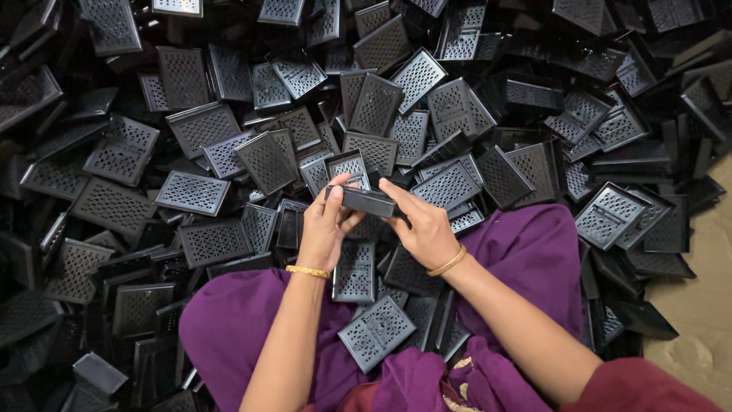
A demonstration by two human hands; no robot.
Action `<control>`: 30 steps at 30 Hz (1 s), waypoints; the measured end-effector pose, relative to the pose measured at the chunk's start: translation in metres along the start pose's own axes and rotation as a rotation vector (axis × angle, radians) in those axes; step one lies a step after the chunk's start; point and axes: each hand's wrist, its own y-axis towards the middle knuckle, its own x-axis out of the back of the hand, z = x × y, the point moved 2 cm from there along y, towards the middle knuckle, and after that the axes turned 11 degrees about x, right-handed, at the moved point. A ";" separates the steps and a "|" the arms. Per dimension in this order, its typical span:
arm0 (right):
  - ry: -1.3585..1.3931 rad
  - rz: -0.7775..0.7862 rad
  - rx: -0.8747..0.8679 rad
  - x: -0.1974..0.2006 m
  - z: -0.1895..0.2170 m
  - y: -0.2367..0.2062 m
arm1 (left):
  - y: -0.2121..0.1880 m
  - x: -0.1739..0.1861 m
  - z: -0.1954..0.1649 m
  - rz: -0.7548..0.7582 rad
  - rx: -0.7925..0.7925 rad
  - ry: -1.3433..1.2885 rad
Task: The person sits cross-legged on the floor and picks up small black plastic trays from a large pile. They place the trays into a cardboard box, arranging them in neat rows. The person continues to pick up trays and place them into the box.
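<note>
Black rectangular plastic piece [367,201], small and box-like, sits edge-on between both hands, held up over the lap just in front of the heap. Left hand [326,225] pinches its left end, thumb on top and fingers [333,204] curled round the near side; right hand [422,225] clamps the right end, fingers [396,192] laid along the top edge. Both grips are closed on that one piece, neither hand free.

By the look of it, this is the handling or checking stage: the piece is turned narrow side up, as if being inspected or pressed together. A next move would call for a steady two-handed hold and a small twist of the wrists, nothing forceful.

All around lies a deep pile of matching black perforated plastic trays [192,192], flat rectangles with raised rims and grids of small holes, matte with a dull sheen, tipped at every angle. Several rest on the purple cloth [526,252] across the knees, one tray [377,331] lying flat between the forearms. Gold bangles [308,271] ring both wrists. Bare tan floor [698,313] shows at the right.
</note>
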 end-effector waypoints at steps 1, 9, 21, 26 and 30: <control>0.003 -0.005 0.009 0.000 -0.001 -0.001 | 0.000 -0.001 0.002 -0.003 0.005 -0.006; 0.376 0.127 -0.202 0.013 -0.007 0.000 | 0.004 0.021 -0.015 0.028 0.021 0.214; 0.245 0.226 -0.402 0.010 -0.087 -0.004 | 0.045 0.028 -0.023 -0.504 -0.665 1.160; 0.058 0.129 -0.259 -0.060 -0.127 0.019 | 0.035 0.064 -0.041 -0.559 -0.418 0.615; 0.118 0.033 -0.378 -0.059 -0.136 0.040 | 0.021 0.081 -0.043 -0.618 -0.480 0.632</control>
